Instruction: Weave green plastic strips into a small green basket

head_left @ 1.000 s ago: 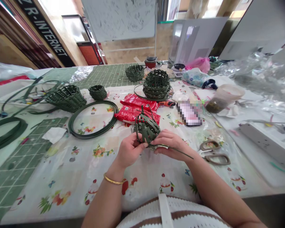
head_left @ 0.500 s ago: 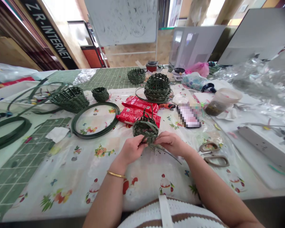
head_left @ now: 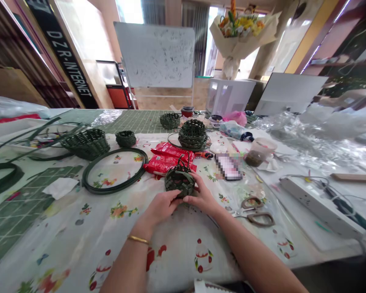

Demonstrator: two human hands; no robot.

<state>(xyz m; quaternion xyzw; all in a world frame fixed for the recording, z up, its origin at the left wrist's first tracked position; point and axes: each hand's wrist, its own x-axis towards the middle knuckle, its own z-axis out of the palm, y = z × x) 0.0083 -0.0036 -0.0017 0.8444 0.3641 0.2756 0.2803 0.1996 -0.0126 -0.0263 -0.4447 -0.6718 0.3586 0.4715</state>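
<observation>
A small woven basket of dark green strips point(head_left: 179, 183) rests in front of me, with a few loose strip ends sticking up from its far rim. My left hand point(head_left: 164, 206) grips its near lower edge, thumb on the weave and the other fingers partly hidden. Around its right side curves my right hand point(head_left: 203, 196), thumb at the near edge and fingers along the wall. Just behind the basket lie red plastic packets point(head_left: 167, 158). To the right are scissors with brown handles point(head_left: 256, 211).
A coil of green strip point(head_left: 86, 179) lies left of the packets. Other woven baskets point(head_left: 88, 144) stand farther back, including a stacked-looking one point(head_left: 192, 136). A phone point(head_left: 228, 167), a plastic cup point(head_left: 260, 152) and a power strip point(head_left: 320, 207) are on the right.
My right hand has gone from pinching at the near edge to wrapping the basket's right side. My left hand stays at the near edge. The camera view has tilted upward.
</observation>
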